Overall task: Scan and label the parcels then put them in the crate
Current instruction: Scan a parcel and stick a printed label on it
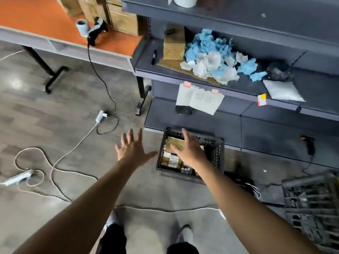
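Observation:
A black plastic crate (214, 154) stands on the floor at the foot of the dark shelving. Inside it lie several brown cardboard parcels (171, 159), at least one with a white label. My right hand (189, 148) hovers over the crate with its fingers spread and holds nothing. My left hand (133, 150) is stretched out over the floor just left of the crate, fingers splayed, also holding nothing. A black and white handheld scanner (95, 32) and a roll of labels (82, 27) sit on the orange table at the top left.
Cardboard boxes (124, 21) stand at the table's back. The shelf holds a small box (174, 43), crumpled blue and white paper (214, 55) and a white pouch (282, 90). White cables and power strips (16, 178) cross the floor. A second black crate (311, 204) lies at right.

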